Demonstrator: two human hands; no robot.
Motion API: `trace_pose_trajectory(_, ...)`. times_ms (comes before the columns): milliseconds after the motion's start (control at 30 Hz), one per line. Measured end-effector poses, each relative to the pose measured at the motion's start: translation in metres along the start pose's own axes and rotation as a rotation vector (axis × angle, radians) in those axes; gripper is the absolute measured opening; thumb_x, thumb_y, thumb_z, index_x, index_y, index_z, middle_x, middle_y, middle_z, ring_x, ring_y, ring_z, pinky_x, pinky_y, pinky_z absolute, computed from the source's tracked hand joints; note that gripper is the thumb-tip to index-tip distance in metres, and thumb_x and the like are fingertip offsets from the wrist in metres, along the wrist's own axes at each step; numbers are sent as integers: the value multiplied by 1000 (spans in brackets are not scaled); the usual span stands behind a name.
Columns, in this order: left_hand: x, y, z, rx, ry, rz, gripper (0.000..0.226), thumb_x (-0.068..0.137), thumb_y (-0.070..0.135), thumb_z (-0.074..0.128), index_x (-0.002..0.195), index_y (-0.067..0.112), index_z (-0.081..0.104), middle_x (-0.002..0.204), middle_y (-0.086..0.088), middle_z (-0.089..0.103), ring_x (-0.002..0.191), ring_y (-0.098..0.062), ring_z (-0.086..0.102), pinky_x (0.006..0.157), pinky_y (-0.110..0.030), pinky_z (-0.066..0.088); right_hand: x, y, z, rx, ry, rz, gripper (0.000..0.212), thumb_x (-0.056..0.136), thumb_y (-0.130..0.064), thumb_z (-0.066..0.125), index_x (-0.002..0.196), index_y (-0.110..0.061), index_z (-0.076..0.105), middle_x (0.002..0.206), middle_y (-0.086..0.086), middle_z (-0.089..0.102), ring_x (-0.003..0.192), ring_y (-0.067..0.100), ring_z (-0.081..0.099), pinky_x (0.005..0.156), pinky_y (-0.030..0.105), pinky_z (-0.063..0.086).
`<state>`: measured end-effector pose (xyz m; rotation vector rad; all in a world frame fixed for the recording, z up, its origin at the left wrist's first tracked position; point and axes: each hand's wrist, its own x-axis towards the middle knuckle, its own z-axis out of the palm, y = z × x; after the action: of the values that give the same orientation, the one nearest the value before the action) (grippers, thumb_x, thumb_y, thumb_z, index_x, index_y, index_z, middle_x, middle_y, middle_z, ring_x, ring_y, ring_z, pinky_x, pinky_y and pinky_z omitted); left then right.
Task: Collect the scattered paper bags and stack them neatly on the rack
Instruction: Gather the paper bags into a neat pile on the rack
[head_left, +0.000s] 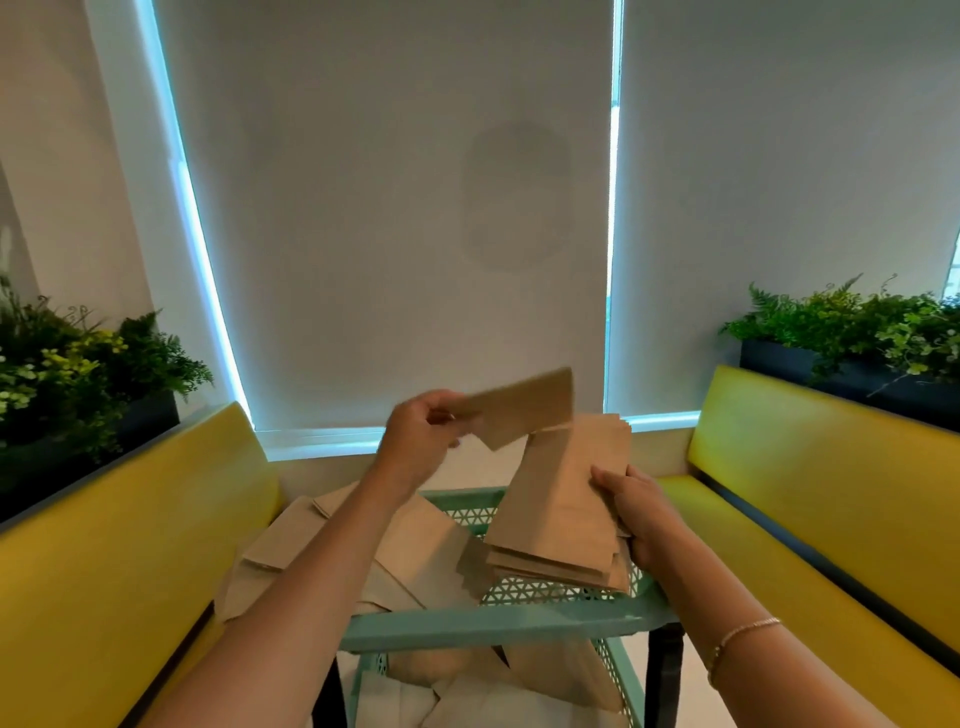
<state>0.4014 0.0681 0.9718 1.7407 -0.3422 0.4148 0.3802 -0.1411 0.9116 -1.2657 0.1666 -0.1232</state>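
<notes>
**Pinched bag going to the held stack**

Pinching one brown paper bag by its short end, the left hand holds it in the air, thumb and fingertips clamped on the paper; the bag is blurred, so I judge it is in motion. Just to the right and a little lower, the right hand grips a stack of bags, with the thumb on the top sheet and the fingers curled under, hidden by the stack. The stack is tilted, and its lower edge is just above the mesh of the teal rack.

The step in hand, as I judge it, is collecting: one more bag is joining the stack. The next move calls for laying the single bag flat on the stack with edges matched, then reaching again for the loose bags, which lie below the left hand on the rack top and partly over its left edge. More bags lie on the lower shelf.

All bags are thin, flat kraft paper, rectangular, with a folded bottom flap; they bend and slide easily. The rack is perforated with small triangles and has a smooth rim.

Outside both hands stand yellow padded benches, planters with green ferns, and grey roller blinds behind.
</notes>
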Motion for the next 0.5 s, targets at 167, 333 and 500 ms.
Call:
trace_pose_trajectory(167, -25, -31, 11, 382, -369, -9, 31, 81, -9, 62, 80, 20, 74, 77, 10, 64, 70, 5, 59, 70, -14, 47, -5, -5, -2, 4, 26, 10, 31, 94, -39, 50, 88, -9, 55, 53, 3, 58, 33, 9, 53, 31, 15, 40)
trace_pose_trajectory(333, -34, -40, 18, 548, -584, -39, 38, 85, -5, 55, 91, 27, 74, 106, 3, 66, 100, -9, 57, 80, -14, 45, -9, 0, 2, -155, -97, -17, 32, 83, -2, 65, 113, -7, 53, 87, 10, 64, 71, 23, 63, 49, 27, 54)
trace_pose_trajectory(500, -21, -39, -6, 755, -506, -125, 44, 83, -7, 46, 111, 21, 67, 128, -1, 57, 119, -14, 51, 99, -28, 43, -3, 3, 2, -203, -73, -7, 43, 79, 11, 62, 118, -3, 50, 90, 14, 63, 73, 26, 61, 56, 32, 52)
